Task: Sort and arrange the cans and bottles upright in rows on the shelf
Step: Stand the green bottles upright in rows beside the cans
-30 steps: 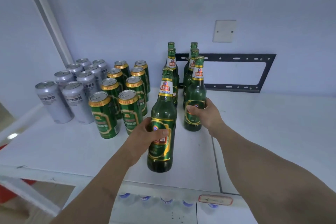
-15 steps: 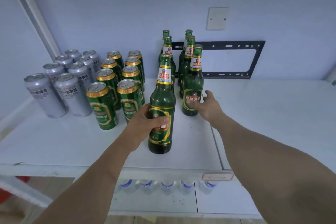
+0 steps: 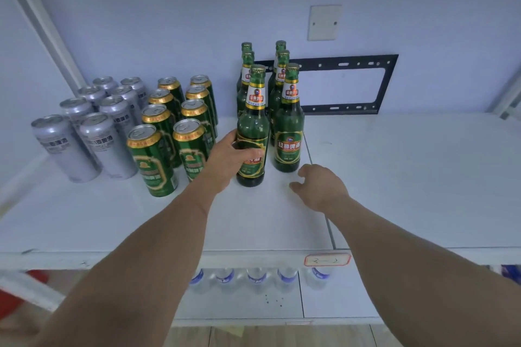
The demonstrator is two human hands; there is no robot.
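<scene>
L hand grips the front-left green bottle round its lower body, fingers curled across the label, thumb side toward the cans; the bottle stands upright w/ its base on the white shelf, just beside the front-right green bottle — the two look near-touching at the shoulders, can't tell if they actually meet. R hand hovers low over the shelf, in front of & slightly right of the front-right bottle, apart from it, holding nothing; its fingers are loosely curled, relaxed. Behind the front pair, four more green bottles stand upright in two columns, running back toward the wall, so 6 bottles total in 2 rows of 3. To the left, eight green cans w/ gold rims stand upright in two columns of four, front ones closest to the L hand; the can nearest the L wrist is just beside it. Further left, silver cans — also two columns, all upright, back ones partly hidden. On the wall behind: a black metal bracket & a blank white wall plate. A red-edged label tag sits on the shelf's front edge; below it, tops of clear bottles w/ blue caps, blurred.
</scene>
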